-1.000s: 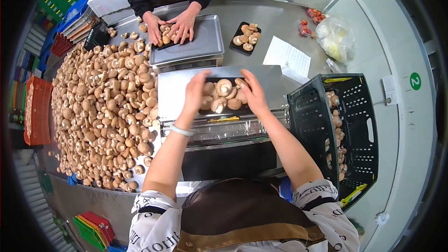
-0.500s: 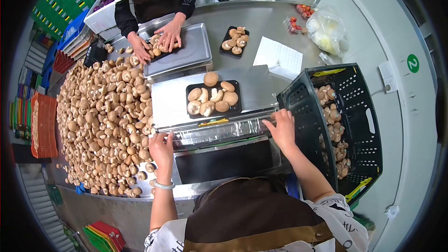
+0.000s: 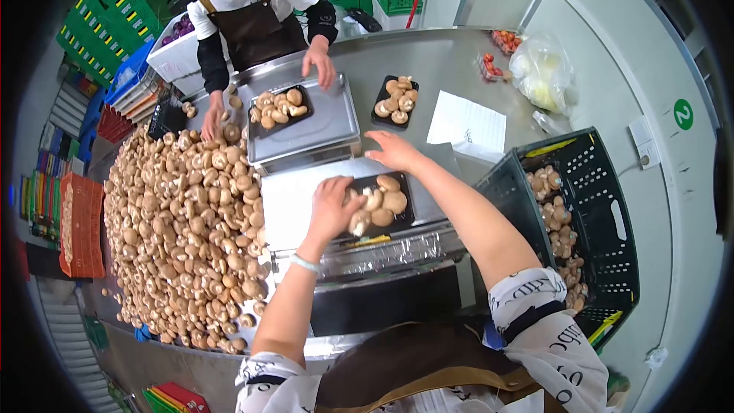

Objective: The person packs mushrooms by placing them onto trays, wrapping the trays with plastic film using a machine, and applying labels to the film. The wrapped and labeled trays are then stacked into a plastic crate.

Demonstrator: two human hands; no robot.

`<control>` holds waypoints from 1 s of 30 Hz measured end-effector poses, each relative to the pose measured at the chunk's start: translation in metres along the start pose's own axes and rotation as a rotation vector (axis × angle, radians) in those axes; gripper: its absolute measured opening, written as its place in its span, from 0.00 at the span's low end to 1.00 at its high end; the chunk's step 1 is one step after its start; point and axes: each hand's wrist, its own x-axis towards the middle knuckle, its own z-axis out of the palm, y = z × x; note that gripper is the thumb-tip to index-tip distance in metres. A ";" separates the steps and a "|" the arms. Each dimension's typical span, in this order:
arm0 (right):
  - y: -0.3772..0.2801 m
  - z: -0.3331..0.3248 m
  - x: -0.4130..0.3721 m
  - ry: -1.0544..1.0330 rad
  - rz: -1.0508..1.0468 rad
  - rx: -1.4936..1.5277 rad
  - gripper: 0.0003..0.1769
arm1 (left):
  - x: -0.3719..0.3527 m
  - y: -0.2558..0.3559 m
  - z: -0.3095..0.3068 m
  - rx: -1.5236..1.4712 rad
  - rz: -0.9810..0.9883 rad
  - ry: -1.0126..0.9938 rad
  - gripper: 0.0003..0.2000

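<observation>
Half a second ago both hands were down at the film roll (image 3: 378, 252) on the counter's near edge; now they are up over the black tray (image 3: 403, 216) of mushrooms (image 3: 386, 200), which sits on the wrapper's steel plate (image 3: 287, 199), nearer the roll than before. The left hand (image 3: 330, 208) lies on the tray's left end, fingers curled over the mushrooms there, and I cannot tell whether they grip the tray's rim, film, or nothing. The right hand (image 3: 391, 151) is past the tray's far edge, fingers stretched out low, nothing visible in them. So the roll is let go and the work is back at the tray. Clear film may run from the roll to the hands, but it does not show. Across the counter (image 3: 428, 50) a co-worker's hand (image 3: 322, 67) rests by a second tray (image 3: 279, 108) on the scale, the other at the loose mushroom heap (image 3: 180, 222). The black crate (image 3: 592, 183) at the right edge is partly hidden by the person's right arm.
</observation>
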 end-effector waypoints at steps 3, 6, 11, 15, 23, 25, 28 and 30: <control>0.023 0.007 0.038 -0.213 0.139 -0.061 0.32 | 0.000 0.002 -0.010 -0.097 -0.063 -0.018 0.23; 0.049 0.021 0.062 -0.478 0.087 -0.289 0.31 | -0.005 -0.006 -0.020 -0.236 -0.154 -0.029 0.22; 0.066 0.036 0.091 -0.860 0.028 -0.024 0.30 | -0.009 -0.002 -0.036 -0.326 -0.245 -0.051 0.22; 0.059 0.064 0.105 -1.050 0.025 0.050 0.29 | -0.014 0.000 -0.035 -0.393 -0.352 -0.042 0.20; 0.103 0.041 0.095 -0.674 -0.420 -0.238 0.18 | -0.012 -0.011 -0.044 -0.372 -0.368 0.031 0.15; 0.119 0.031 0.087 -0.550 -0.462 -0.280 0.16 | -0.010 -0.008 -0.048 -0.368 -0.369 0.019 0.17; 0.118 0.024 0.084 -0.682 -0.261 -0.372 0.17 | -0.008 0.000 -0.051 -0.359 -0.276 -0.078 0.25; 0.107 0.018 0.089 -0.813 -0.146 -0.428 0.23 | -0.004 0.006 -0.052 -0.320 -0.182 -0.171 0.34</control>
